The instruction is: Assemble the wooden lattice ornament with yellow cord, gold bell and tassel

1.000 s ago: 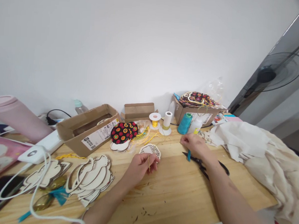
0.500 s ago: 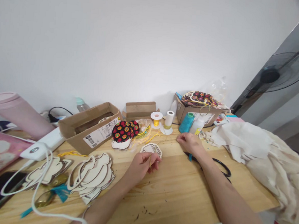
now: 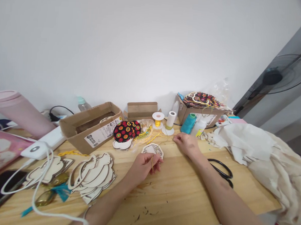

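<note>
My left hand (image 3: 147,166) is closed in a pinch over the middle of the wooden table. An olive-yellow thread (image 3: 152,163) hangs as a short loop from its fingertips. Just behind those fingers lies a pale round wooden piece (image 3: 153,148) with a cut-out lattice, partly covered by the hand. Further right, my right hand (image 3: 186,143) has its fingers pressed together, low over the table in front of the teal thread cone (image 3: 188,123). Whatever it may pinch is too fine to make out. Black-handled scissors (image 3: 222,169) lie partly hidden under my right forearm.
Thread spools (image 3: 170,120) and a white glue bottle (image 3: 199,126) stand at the back. Patterned fabric pieces (image 3: 126,131) lie beside an open cardboard box (image 3: 91,126). Stacked wooden cut-outs (image 3: 95,177) are at left, crumpled cream cloth (image 3: 272,160) at right.
My right hand has moved slightly left, toward the spools, and more of the scissor handles shows. My left hand stays almost where it was, still pinching the thread.
</note>
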{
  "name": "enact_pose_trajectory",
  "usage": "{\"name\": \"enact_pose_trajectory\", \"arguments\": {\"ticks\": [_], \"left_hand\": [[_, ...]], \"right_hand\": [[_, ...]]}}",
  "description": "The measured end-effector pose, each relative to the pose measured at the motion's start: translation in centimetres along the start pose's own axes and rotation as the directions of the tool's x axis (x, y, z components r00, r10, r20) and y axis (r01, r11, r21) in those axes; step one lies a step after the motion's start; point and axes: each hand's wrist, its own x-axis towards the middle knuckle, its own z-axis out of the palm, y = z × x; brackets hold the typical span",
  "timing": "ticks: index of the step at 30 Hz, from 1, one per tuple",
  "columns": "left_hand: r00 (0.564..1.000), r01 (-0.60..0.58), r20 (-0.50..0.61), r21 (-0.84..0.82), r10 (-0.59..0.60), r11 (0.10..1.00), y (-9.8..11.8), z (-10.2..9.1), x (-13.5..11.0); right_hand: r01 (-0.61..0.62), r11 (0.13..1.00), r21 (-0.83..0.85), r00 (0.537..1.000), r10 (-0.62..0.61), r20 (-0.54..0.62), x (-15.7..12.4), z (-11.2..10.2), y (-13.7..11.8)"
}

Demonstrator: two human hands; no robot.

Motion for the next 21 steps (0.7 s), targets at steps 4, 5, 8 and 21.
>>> {"name": "enact_pose_trajectory", "arguments": {"ticks": [4, 5, 8, 21], "left_hand": [[1.000, 0.002, -0.002, 0.005, -0.002, 1.000, -0.1, 0.0, 0.0], [1.000, 0.002, 0.002, 0.002, -0.002, 1.000, -0.1, 0.0, -0.1], [1.000, 0.002, 0.019, -0.012, -0.002, 1.000, 0.0, 0.1, -0.1], [1.000, 0.010, -0.005, -0.020, -0.010, 1.000, 0.6, 0.0, -0.1]], "right_hand": [[-0.003, 1.000, -0.002, 1.000, 0.003, -0.012, 0.1, 0.6, 0.0], [-0.001, 1.000, -0.005, 1.000, 0.001, -0.014, 0.1, 0.7, -0.1], [0.033, 0.999, -0.001, 0.999, -0.033, -0.020, 0.1, 1.2, -0.1], [-0.430, 0.890, -0.152, 0.902, 0.414, -0.123, -0.9, -6.4, 8.8]]}}
